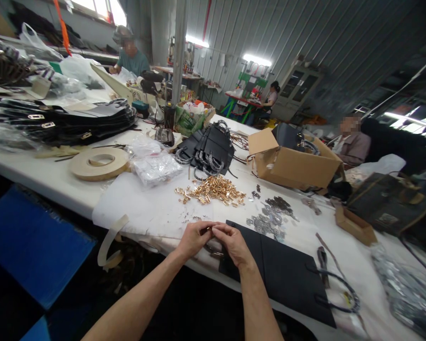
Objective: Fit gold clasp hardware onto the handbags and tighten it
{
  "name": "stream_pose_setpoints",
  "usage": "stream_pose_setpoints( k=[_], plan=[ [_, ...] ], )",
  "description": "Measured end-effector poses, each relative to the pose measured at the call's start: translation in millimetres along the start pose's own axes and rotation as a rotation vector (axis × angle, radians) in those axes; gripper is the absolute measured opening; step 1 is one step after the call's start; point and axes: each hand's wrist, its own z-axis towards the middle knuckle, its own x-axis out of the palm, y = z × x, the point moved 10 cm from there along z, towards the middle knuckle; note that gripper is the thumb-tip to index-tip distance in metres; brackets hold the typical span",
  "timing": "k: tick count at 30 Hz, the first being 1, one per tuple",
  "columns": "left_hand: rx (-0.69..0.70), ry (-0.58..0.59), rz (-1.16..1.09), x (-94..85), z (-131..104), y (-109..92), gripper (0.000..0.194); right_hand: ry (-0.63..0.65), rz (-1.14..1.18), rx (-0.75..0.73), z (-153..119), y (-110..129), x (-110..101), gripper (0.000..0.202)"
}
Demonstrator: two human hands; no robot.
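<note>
My left hand (196,238) and my right hand (234,242) meet at the fingertips above the table's front edge. Both are closed in a pinch on a small gold-coloured metal piece (209,229), mostly hidden by the fingers. Under and right of my right hand lies a flat black bag panel (287,270), with a wrapped loop handle (351,289) at its right end. Part of another loop (216,253) shows just below my hands. Ahead of them is a heap of small gold-coloured metal fittings (216,188), with thin silver metal plates (268,222) to its right.
Behind the fittings lie stacked black panels with handles (213,147). A tape roll (99,163) and plastic bags (152,163) are at left, near piled black bags (74,121). An open cardboard box (294,166) stands at right; a dark-handled tool (322,260) lies nearer. Several people work beyond.
</note>
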Motion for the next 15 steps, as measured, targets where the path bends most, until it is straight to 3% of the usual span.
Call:
stream_pose_setpoints(
  k=[4,6,9,12,15],
  plan=[
    [-0.045,-0.018,0.006,-0.4,0,6,0.032,-0.053,-0.015,0.028,-2,-3,-6,0.042],
    [-0.064,0.002,-0.068,2.9,0,9,0.035,-0.141,-0.055,-0.06,-5,6,-17,0.04],
    [-0.082,0.037,-0.164,7.3,0,11,0.038,-0.247,-0.25,-0.288,-16,36,-29,0.024],
    [-0.071,0.034,-0.112,5.3,0,10,0.038,-0.119,-0.545,-0.453,-24,64,-10,0.019],
    [-0.055,0.035,-0.075,3.1,1,10,0.038,0.089,-0.708,-0.526,-24,71,15,0.026]
  ],
)
